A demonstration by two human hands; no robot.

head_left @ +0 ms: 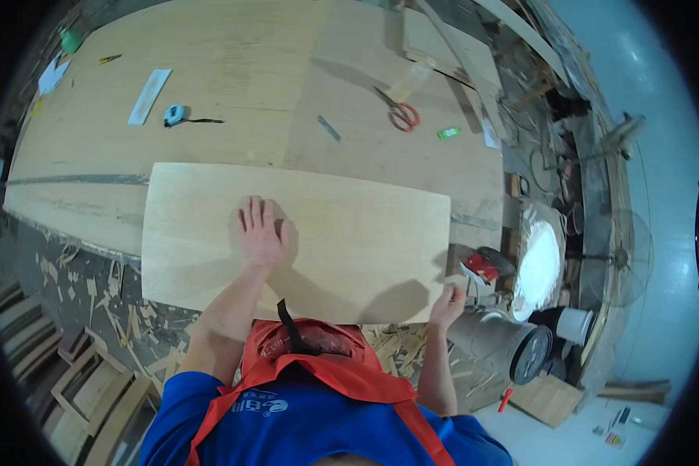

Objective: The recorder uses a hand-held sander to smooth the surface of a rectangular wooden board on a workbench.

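Observation:
A pale wooden board [349, 225] lies flat across the near side of the large workbench, its near edge close to my body. My left hand [262, 237] rests palm down on the board, left of its middle, with the fingers stretched out. At the board's near right corner is my right hand [446, 305], its fingers curled closed beside the right edge. Something small and tan shows at its fingertips, but I cannot make out what it is, or whether the fingers grip the board's edge.
On the workbench [233, 46] beyond the board lie a blue tape measure [175, 116], red-handled scissors [402, 116], a small metal strip [328, 128] and a green packet [448, 133]. Wood scraps [132, 326] litter the floor at left. A metal drum [497, 342] and a fan [620, 258] stand at right.

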